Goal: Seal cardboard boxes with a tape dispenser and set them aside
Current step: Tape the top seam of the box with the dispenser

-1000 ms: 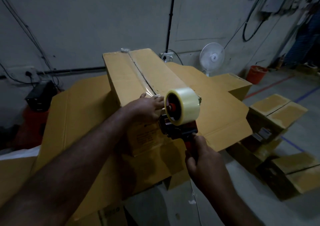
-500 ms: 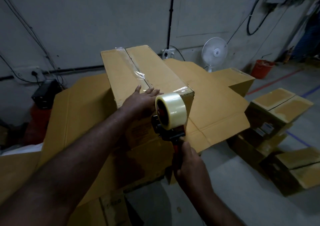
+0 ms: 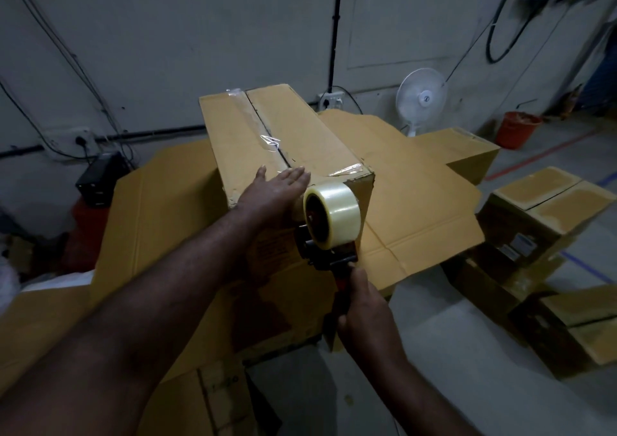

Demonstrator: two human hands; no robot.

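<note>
A long brown cardboard box (image 3: 307, 135) lies in front of me with clear tape along its top seam, wrinkled near the middle. My left hand (image 3: 273, 192) lies flat with fingers spread on the box's near top edge, over the tape end. My right hand (image 3: 362, 312) grips the red handle of the tape dispenser (image 3: 329, 232). The dispenser's clear tape roll stands against the box's near end face, just below the top corner.
Flattened cardboard sheets (image 3: 417, 208) lie under and around the box. Several closed boxes (image 3: 547, 208) stand on the floor at right. A white fan (image 3: 421, 96) and an orange bucket (image 3: 516, 128) stand by the back wall. A black device (image 3: 100, 175) sits at left.
The dispenser has dropped from the box's top edge down onto the near end face. My left hand has opened flat and slid forward onto the taped top.
</note>
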